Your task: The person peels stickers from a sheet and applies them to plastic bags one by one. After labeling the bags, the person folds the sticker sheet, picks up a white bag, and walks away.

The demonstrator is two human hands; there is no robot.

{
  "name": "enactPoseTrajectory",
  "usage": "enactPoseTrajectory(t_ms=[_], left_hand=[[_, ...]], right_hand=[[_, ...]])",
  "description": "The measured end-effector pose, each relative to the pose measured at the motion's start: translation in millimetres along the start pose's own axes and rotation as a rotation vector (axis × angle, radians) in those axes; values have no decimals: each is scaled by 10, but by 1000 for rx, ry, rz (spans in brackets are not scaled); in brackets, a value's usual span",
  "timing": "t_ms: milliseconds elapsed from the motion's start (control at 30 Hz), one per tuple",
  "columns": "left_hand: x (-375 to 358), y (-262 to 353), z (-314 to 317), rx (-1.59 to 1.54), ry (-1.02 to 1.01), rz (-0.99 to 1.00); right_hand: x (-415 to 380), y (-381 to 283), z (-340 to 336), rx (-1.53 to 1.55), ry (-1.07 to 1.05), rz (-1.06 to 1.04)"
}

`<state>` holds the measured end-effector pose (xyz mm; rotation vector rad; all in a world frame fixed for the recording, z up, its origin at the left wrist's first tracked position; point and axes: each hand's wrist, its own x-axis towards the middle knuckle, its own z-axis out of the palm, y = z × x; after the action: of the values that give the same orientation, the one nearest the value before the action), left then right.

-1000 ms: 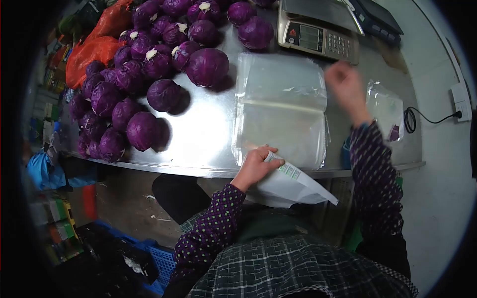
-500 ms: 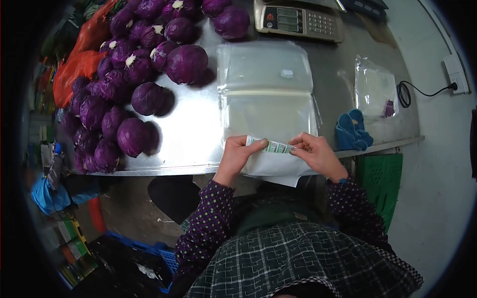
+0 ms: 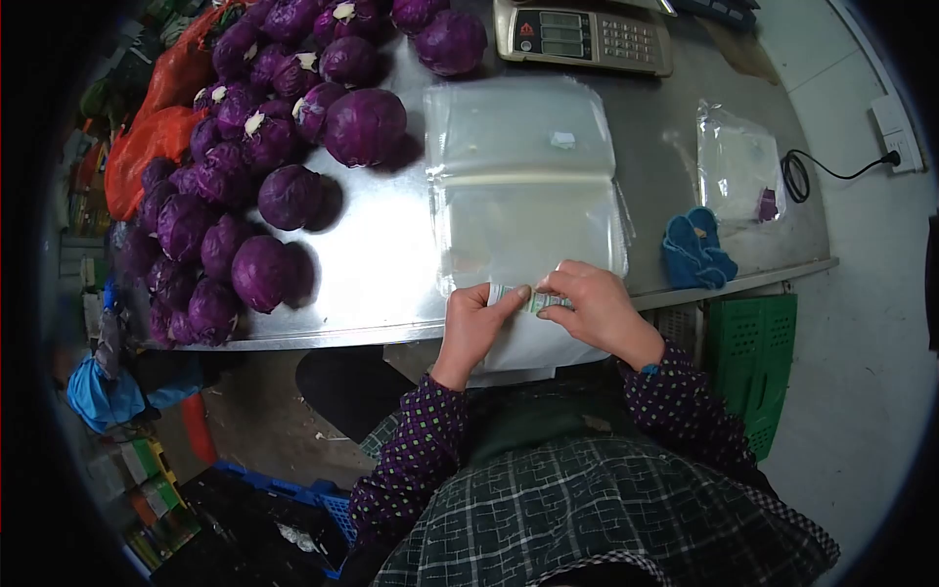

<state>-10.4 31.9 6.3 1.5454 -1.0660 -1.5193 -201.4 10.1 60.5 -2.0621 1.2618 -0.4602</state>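
My left hand (image 3: 475,331) grips the left side of a white label sheet (image 3: 533,344) printed with green labels, its thumb lying on top. The sheet hangs over the table's front edge. My right hand (image 3: 595,307) is closed in a pinch at the printed strip, close to my left thumb; whether a label has come loose there is hidden by the fingers. Just beyond both hands lies a stack of clear plastic bags (image 3: 523,220), with a small pale label (image 3: 562,140) on its upper part.
Many purple cabbages (image 3: 364,127) cover the table's left side, beside red mesh bags (image 3: 147,161). A digital scale (image 3: 585,39) stands at the back. At the right are blue cloth (image 3: 696,252), a clear plastic packet (image 3: 736,161) and a black cable (image 3: 797,178). A green crate (image 3: 748,362) stands below.
My right hand has moved left along the printed strip toward my left thumb, and its fingers now cover more of the labels. My left hand keeps its grip on the sheet.
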Motion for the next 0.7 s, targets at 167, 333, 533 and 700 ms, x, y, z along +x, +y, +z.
enactPoseTrajectory(t_ms=[167,333,533,700], left_hand=[[-1,-6,72,-12,6,-4],[-32,121,100,118,-22,-61],[47,-35,99,-46,31,-101],[72,84,-105,27,-116,42]], right_hand=[[-42,-10,68,-114,-11,57],[-55,-19,98,-160,-21,92],[-82,27,155,-334,79,-2],[329,654,-72,580,241,540]])
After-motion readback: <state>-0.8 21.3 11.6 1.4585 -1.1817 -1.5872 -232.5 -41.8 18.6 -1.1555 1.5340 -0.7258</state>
